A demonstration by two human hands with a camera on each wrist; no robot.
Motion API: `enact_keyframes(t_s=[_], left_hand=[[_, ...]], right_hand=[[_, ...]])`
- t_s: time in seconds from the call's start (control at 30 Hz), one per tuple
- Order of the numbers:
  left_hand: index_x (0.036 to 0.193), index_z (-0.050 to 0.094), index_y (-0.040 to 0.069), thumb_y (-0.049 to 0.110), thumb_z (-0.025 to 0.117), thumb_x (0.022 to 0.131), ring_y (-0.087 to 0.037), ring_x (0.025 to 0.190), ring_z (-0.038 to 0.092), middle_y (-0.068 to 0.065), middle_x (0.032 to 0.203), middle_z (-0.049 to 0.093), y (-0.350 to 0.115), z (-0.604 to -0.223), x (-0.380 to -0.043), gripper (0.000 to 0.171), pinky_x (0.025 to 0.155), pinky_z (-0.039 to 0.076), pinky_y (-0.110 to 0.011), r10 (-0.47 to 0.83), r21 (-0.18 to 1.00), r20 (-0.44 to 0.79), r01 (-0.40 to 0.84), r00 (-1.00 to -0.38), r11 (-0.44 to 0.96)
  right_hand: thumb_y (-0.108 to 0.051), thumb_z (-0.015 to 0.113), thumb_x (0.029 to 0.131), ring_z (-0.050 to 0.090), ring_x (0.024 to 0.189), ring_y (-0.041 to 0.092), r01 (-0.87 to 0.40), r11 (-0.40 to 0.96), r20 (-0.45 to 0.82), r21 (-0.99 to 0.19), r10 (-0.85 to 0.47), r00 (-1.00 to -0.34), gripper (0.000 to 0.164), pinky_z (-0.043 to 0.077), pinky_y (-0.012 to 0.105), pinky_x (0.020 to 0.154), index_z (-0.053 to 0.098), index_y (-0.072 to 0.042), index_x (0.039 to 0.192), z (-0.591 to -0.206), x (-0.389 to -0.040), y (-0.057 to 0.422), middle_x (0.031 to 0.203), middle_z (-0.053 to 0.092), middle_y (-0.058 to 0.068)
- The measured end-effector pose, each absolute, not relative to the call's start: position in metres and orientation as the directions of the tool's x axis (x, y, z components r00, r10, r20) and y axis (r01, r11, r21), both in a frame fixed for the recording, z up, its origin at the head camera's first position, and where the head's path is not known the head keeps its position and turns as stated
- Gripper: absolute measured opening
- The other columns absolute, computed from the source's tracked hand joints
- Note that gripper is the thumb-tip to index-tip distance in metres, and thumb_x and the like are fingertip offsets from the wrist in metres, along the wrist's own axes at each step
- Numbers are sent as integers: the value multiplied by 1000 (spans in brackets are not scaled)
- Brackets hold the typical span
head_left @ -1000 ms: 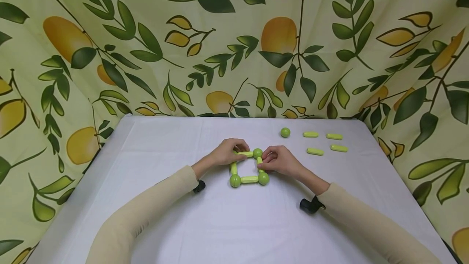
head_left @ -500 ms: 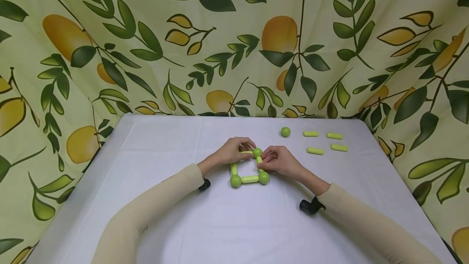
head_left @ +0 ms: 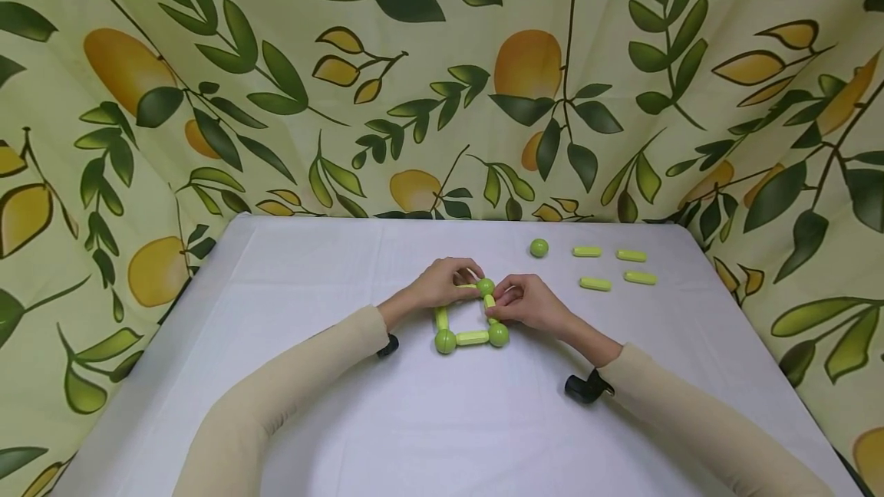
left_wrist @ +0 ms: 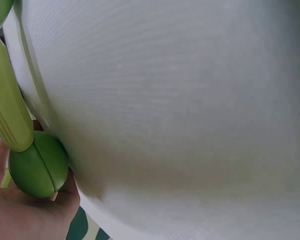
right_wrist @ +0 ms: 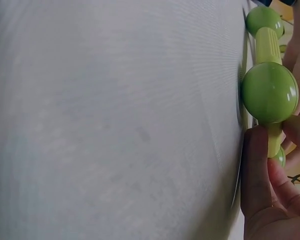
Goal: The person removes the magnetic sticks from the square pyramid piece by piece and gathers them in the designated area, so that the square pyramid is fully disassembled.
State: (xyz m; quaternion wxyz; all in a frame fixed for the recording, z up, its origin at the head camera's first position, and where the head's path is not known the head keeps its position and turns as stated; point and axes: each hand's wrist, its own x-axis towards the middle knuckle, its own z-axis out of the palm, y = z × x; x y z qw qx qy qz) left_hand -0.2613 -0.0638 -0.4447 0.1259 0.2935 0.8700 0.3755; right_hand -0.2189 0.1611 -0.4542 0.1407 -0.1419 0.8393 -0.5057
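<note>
A square of yellow-green toy rods and green balls lies on the white table. Its far side is a rod (head_left: 467, 287), which my left hand (head_left: 437, 282) grips close to the far right ball (head_left: 486, 287). The far left ball (left_wrist: 38, 165) is hidden under that hand in the head view, but shows against the palm in the left wrist view. My right hand (head_left: 530, 302) pinches the right side rod (right_wrist: 273, 139) between thumb and fingers, just beyond the near right ball (right_wrist: 270, 92). The near left ball (head_left: 445, 341) and near rod (head_left: 473, 337) are untouched.
A loose green ball (head_left: 539, 248) lies at the back of the table (head_left: 311, 267). Several loose rods (head_left: 595, 284) lie to its right. A patterned curtain (head_left: 442, 98) hangs behind the table's far edge. Small black devices (head_left: 585, 387) sit at both wrists.
My left hand has slid right along the far rod, toward the far right ball. The right hand keeps its pinch in the same place. The square has hardly shifted.
</note>
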Motion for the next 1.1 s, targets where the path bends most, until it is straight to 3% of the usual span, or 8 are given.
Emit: enact_keyframes(t_s=[0.3, 1.1], left_hand=[[117, 68, 13, 22, 77, 94, -19, 99, 67, -3, 105, 72, -60, -443, -261, 26, 91, 51, -38, 599, 674, -37, 422, -800, 606], [116, 68, 15, 25, 76, 95, -11, 87, 64, 0, 99, 73, -62, -438, -260, 25, 79, 50, -31, 625, 649, -35, 457, -780, 608]], right_hand=[[-9, 86, 83, 63, 71, 15, -74, 438, -107, -896, -375, -921, 26, 52, 24, 61, 67, 1, 98, -454, -218, 161, 76, 69, 5], [-4, 83, 84, 66, 71, 15, 21, 360, -159, -933, -358, -920, 27, 55, 25, 63, 65, 5, 102, -453, -213, 162, 80, 70, 8]])
